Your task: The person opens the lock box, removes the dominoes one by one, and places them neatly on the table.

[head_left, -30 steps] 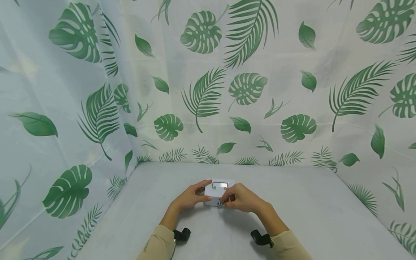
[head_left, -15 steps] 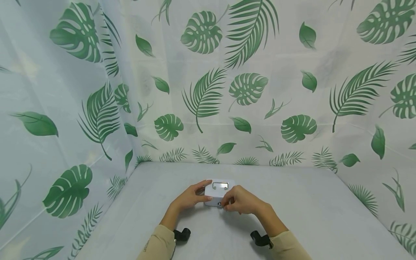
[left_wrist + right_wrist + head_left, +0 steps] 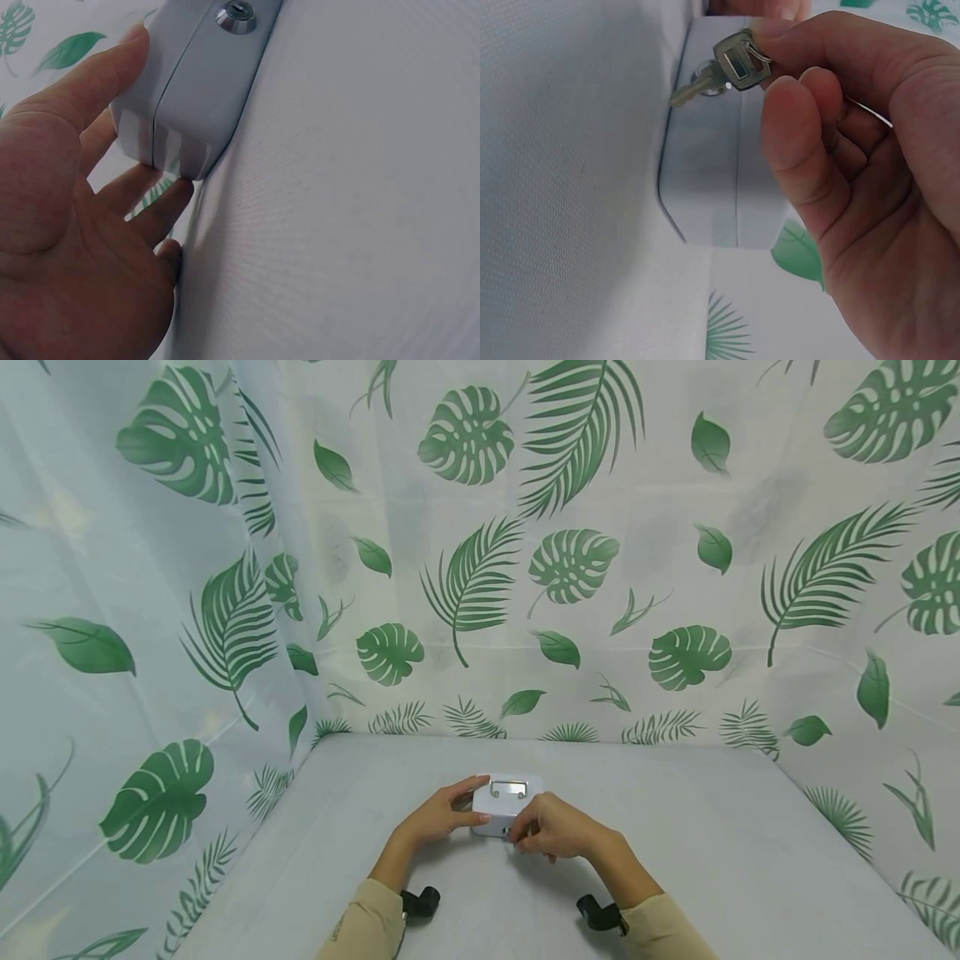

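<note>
A small white metal cash box [image 3: 493,804] lies on the table with its lid down and a wire handle [image 3: 508,782] on top. My left hand [image 3: 446,812] holds its left end, thumb on the lid's front edge and fingers along the side. On the front face sits a round chrome lock [image 3: 236,16], its keyhole visible in the left wrist view. My right hand [image 3: 558,828] pinches a metal key [image 3: 739,64] by its head between thumb and index finger. The key's blade is out of the lock, just in front of it, with a ring through the head.
A pale cloth covers the table [image 3: 712,852]. Leaf-printed curtains [image 3: 585,677] stand at the back and both sides. Black wrist cameras [image 3: 423,902] are strapped to both forearms.
My right hand has drawn back slightly towards me from the lock, key in its fingers. The left hand and the cash box stay where they were.
</note>
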`<state>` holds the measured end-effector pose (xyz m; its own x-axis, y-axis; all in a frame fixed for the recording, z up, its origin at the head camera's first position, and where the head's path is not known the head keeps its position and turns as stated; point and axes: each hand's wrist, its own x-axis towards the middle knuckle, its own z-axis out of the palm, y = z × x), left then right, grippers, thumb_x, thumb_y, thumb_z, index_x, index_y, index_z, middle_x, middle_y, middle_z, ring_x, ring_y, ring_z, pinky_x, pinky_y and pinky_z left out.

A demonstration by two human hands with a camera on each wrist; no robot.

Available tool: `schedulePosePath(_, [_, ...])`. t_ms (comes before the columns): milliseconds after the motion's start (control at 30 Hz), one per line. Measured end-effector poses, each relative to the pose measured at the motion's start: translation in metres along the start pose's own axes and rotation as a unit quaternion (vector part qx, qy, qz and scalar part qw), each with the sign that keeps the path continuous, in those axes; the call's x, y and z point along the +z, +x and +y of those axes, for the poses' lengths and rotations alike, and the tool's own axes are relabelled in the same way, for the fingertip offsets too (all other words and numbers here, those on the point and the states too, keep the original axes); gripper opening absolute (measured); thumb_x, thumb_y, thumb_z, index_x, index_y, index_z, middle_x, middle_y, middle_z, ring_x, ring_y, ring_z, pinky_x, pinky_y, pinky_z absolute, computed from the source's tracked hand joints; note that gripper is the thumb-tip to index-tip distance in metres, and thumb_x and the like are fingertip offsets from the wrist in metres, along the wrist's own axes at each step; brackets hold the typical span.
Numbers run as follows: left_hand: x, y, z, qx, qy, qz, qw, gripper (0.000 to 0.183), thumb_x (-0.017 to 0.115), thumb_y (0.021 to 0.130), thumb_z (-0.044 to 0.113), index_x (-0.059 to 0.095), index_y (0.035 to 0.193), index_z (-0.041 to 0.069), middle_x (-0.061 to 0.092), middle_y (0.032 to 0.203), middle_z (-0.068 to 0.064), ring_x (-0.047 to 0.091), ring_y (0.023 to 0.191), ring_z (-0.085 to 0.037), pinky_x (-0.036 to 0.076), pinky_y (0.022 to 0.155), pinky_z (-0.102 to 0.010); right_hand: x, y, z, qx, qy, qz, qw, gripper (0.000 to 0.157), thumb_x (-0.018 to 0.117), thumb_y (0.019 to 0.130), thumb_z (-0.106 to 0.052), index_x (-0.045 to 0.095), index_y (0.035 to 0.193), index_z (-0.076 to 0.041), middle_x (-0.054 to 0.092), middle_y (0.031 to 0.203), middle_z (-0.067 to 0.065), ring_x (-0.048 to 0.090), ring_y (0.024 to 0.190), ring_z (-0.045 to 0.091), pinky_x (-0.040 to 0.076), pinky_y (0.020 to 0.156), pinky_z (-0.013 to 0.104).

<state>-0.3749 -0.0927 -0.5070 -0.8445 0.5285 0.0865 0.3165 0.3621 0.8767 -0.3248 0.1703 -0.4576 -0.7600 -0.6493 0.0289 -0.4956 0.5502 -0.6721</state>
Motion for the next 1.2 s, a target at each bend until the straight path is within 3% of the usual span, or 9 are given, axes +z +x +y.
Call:
schedulePosePath(767, [0.0007,0.0002,-0.0013,0.000,-0.007,0.000,1.0000,0.072,0.079,0.093,0.038,0.047,0.157,0.027,0.039,0.167,-0.001,0.033,0.157,-0.030,0.027,0.127,-0.055,0.0013,0.0009,-0.0003,0.016,-0.010,-0.012,1.000,0.009,0.076,0.090,0.000,0.082,0.094,-0.007,0.071,0.073,-0.003,0.053,0.046,0.007,0.048,0.041,0.021])
schedulePosePath(1200, [0.0001,0.0001,-0.0003,-0.003,0.001,-0.004,1.0000,0.075,0.079,0.092,0.042,0.046,0.158,0.027,0.040,0.167,0.002,0.033,0.157,-0.028,0.028,0.127,-0.055,0.0049,0.0023,-0.0035,0.005,-0.033,-0.005,0.999,0.009,0.074,0.089,0.002,0.080,0.091,-0.005,0.069,0.071,-0.006,0.053,0.043,0.005,0.048,0.040,0.020])
